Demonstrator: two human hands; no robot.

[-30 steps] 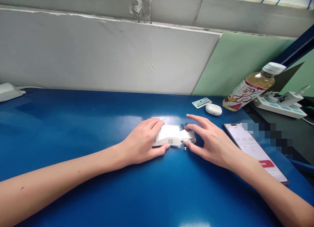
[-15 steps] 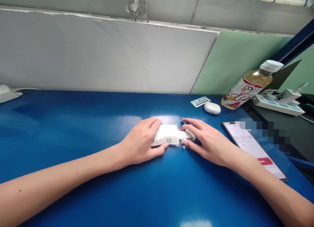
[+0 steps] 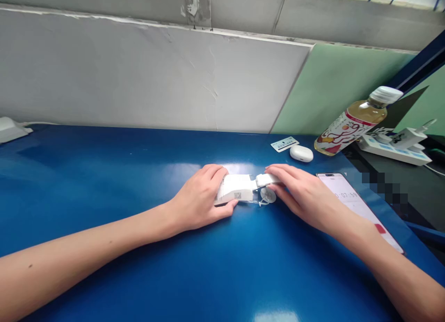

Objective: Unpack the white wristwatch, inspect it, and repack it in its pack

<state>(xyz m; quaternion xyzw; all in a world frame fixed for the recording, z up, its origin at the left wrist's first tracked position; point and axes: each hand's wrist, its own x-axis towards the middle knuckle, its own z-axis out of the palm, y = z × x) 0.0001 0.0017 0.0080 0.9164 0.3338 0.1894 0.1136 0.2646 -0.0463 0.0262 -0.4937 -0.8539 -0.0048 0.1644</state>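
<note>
A small white box (image 3: 239,187) with a square printed code on its near side lies on the blue table (image 3: 194,275). My left hand (image 3: 203,194) is wrapped over its left end, with the thumb along the near edge. At the other end my right hand (image 3: 301,187) pinches a white flat piece (image 3: 267,179), which sticks out beyond the box; whether it is a flap or a separate part I cannot tell. Clear crinkled film and a round translucent disc (image 3: 268,195) show just below that piece, close to my right fingers.
Behind my right hand are a white earbud case (image 3: 301,153) and a card (image 3: 284,144). A drink bottle (image 3: 351,122) leans at the right, near a power strip (image 3: 394,149). A phone (image 3: 361,210) lies partly under my right forearm. The wall (image 3: 139,76) borders the table's back.
My right hand has shifted slightly right and up, its fingers closing on the white piece, which now sits higher. The round disc has come into sight. My left hand keeps its hold.
</note>
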